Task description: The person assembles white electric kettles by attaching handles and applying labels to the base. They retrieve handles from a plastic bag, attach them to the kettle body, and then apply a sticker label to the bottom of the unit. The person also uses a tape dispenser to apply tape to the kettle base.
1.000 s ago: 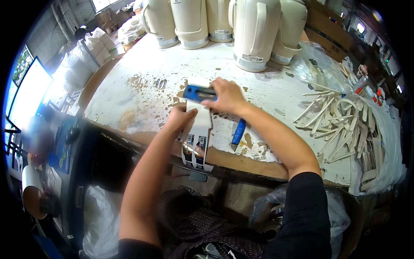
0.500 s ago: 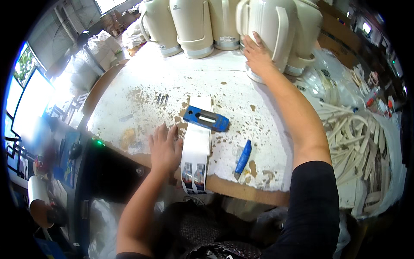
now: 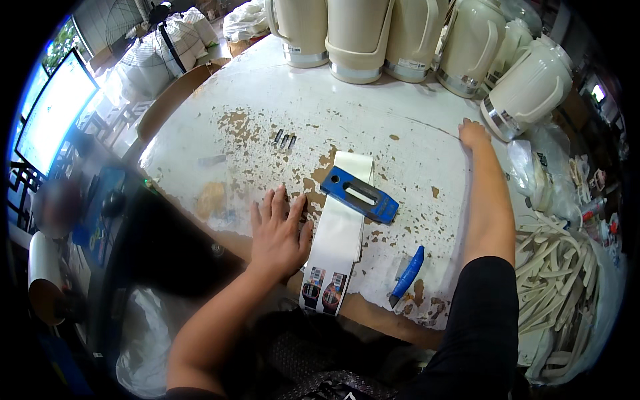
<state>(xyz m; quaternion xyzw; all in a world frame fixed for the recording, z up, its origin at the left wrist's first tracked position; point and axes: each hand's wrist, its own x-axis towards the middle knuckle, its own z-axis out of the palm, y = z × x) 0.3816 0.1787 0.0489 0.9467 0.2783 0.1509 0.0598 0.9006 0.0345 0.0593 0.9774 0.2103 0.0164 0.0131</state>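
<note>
My left hand [image 3: 277,233] lies flat on the worn white table near its front edge, fingers spread and holding nothing. Beside it, a white label strip [image 3: 341,227] hangs over the edge, its near end printed with pictures and barcodes. A blue slotted block [image 3: 360,193] rests across the strip. To the right lies a blue-handled cutter [image 3: 407,277]. My right hand [image 3: 475,135] is stretched to the far right, fingers curled in, with nothing visible in it. It is close to the base of a cream vacuum jug [image 3: 527,90], apparently not touching it.
Several more cream jugs [image 3: 357,40] line the table's far edge. Small dark metal pieces [image 3: 285,139] lie mid-table. Clear plastic bags [image 3: 533,173] and a bag of pale strips [image 3: 553,280] are at the right. A screen [image 3: 59,107] and a fan [image 3: 163,20] stand left.
My right hand has come off the jug it was touching and now sits lower and farther right. The view has shifted, so the table things appear farther right. My left hand stays flat.
</note>
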